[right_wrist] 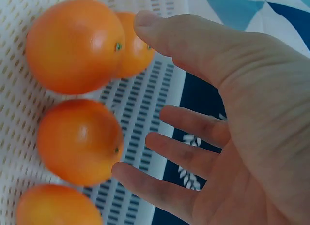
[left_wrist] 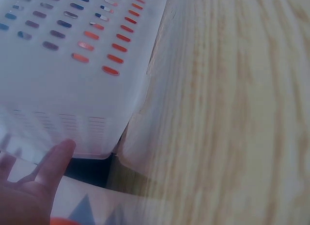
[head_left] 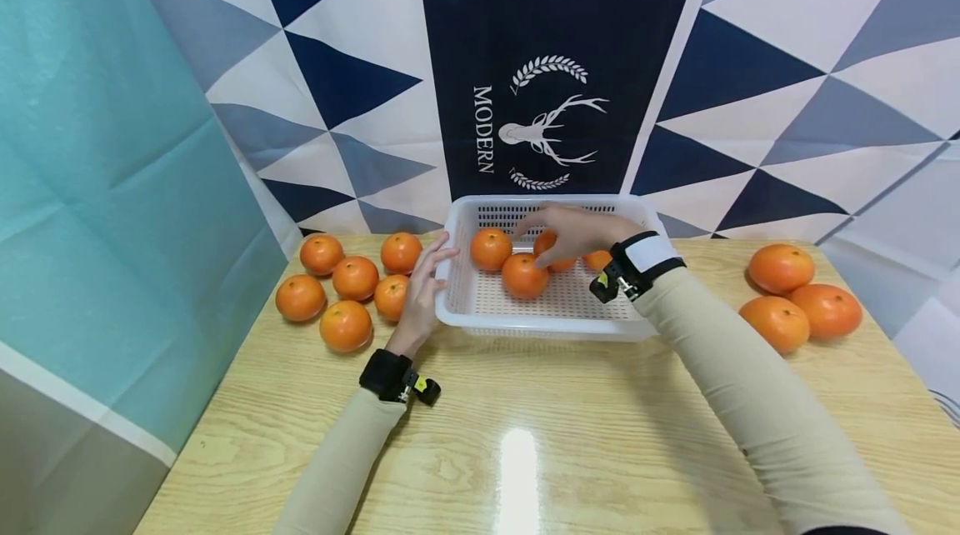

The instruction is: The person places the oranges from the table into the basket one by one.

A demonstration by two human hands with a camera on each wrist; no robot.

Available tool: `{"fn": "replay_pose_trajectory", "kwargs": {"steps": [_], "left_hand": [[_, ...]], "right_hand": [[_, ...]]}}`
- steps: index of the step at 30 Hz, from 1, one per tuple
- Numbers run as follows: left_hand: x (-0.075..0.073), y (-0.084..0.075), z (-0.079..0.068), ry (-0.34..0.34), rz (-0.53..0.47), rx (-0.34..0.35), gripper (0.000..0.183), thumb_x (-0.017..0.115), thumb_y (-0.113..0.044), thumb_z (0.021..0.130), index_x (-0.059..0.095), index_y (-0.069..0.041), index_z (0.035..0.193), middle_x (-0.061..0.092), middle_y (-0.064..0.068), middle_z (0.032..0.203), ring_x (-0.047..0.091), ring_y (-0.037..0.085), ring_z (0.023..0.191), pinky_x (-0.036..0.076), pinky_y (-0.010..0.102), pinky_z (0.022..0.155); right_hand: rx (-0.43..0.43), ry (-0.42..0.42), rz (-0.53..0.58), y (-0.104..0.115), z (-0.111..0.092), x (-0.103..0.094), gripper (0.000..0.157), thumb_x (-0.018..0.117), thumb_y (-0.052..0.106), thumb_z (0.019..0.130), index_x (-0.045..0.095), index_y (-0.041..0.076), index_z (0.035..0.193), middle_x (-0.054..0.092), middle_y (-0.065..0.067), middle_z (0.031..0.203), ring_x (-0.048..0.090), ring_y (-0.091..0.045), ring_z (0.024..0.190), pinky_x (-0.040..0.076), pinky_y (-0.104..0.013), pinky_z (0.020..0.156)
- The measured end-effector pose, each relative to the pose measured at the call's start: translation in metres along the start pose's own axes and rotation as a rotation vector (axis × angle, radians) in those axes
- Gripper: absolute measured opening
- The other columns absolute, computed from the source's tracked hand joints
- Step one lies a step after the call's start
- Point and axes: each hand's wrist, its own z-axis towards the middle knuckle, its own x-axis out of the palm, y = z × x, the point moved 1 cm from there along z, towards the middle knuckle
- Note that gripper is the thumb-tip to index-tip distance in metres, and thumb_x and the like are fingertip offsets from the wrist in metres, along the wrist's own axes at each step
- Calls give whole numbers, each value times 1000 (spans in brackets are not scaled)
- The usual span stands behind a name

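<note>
A white plastic basket (head_left: 543, 324) with slotted sides stands against the patterned backdrop, with several oranges (head_left: 525, 276) inside. My left hand (head_left: 422, 297) is at the basket's left end, its fingers extended along the rim. The left wrist view shows a fingertip (left_wrist: 65, 146) against the slotted wall. Over the basket, my right hand (head_left: 583, 233) reaches down with thumb and fingers spread. In the right wrist view nothing lies within that hand (right_wrist: 256, 113). Its thumb is near one orange (right_wrist: 135, 48) and a fingertip is near another orange (right_wrist: 81, 142); whether they touch I cannot tell.
Left of the basket, several oranges (head_left: 345, 326) lie in a group close to my left hand. Three larger orange fruits (head_left: 827, 311) sit together on the right of the wooden table (head_left: 450, 452). A teal cloth (head_left: 112, 185) hangs along the left side.
</note>
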Motion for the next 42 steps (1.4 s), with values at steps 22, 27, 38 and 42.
{"fn": "replay_pose_trajectory", "kwargs": {"steps": [22,27,38,42], "left_hand": [[0,1,0,2,11,-6,54,35,5,85,57,0,134,31,19,162,24,29,151,25,68,117],[0,1,0,2,18,-7,54,35,3,86,57,-2,134,32,16,163,24,27,151,25,67,118],[-2,-7,0,15,-4,-5,52,34,12,86,54,9,135,28,26,162,21,38,151,23,70,117],[-4,-28,-2,42,-18,-15,51,35,14,86,51,15,134,26,31,161,21,41,150,23,68,118]], "right_hand": [[185,-154,63,-75,-90,-31,60,78,31,84,60,13,138,46,-24,146,45,-46,130,42,-70,102],[201,-175,48,-95,-115,-36,63,79,36,82,60,11,136,50,-24,146,45,-48,130,42,-71,102],[237,-208,25,-138,-163,-40,65,76,41,85,57,8,137,53,-27,144,53,-50,124,47,-70,96],[282,-221,8,-147,-180,-41,67,74,44,85,56,6,138,51,-31,144,53,-55,122,45,-73,95]]}}
